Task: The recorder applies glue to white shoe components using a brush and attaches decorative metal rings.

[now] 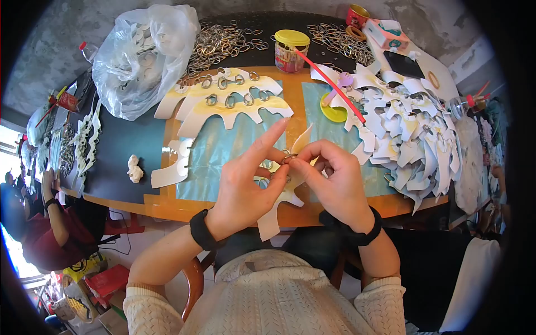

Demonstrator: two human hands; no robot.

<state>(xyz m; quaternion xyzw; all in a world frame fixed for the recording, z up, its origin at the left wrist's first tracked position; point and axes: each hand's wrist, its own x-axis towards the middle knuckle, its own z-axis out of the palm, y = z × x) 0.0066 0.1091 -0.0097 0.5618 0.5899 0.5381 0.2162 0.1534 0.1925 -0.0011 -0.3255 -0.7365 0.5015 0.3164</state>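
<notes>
My left hand (pixel 245 176) and my right hand (pixel 339 174) meet over the near middle of the table. Between their fingertips they pinch a small oval metal ring (pixel 289 158); the left index finger points up and away from it. Beneath the hands lies a white scalloped piece (pixel 270 224) with yellowish patches, partly covered by my fingers. Some rings show on it between the hands. Beyond my left hand, similar white pieces (pixel 192 124) overlap in a fan, with oval rings standing along them. Another curved white piece (pixel 170 170) rests left of the hands.
At right is a large heap of white pieces (pixel 413 134). Loose metal rings (pixel 223 42) cover the far side. A lidded tub (pixel 291 53), a red stick (pixel 335 89) and a yellow-green dish (pixel 333 110) stand beyond my right hand. A plastic bag (pixel 145 61) sits far left; a co-worker (pixel 56 229) sits left.
</notes>
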